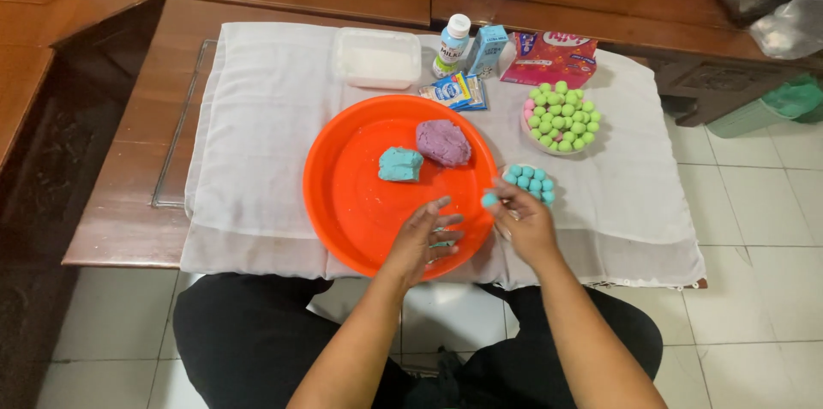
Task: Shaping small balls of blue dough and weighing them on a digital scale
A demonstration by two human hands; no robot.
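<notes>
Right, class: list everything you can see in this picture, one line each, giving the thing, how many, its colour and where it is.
Cloth: one, white, spread over the wooden table.
Tray: one, round, orange, middle of the cloth.
Teal dough lump: one, on the tray.
Purple dough lump: one, on the tray, right of the teal lump.
Teal balls: a small heap, on the cloth right of the tray.
Green balls: many, with a few pink, heaped in a dish behind the teal balls.
Plastic box: one, white, behind the tray.
Bottle: one, white with blue, beside the box.
Carton: one, blue, right of the bottle.
Sachets: a few, blue, before the bottle.
Packet: one, red, far right.
Left hand: over the tray's near rim.
Right hand: pinching one teal ball.
</notes>
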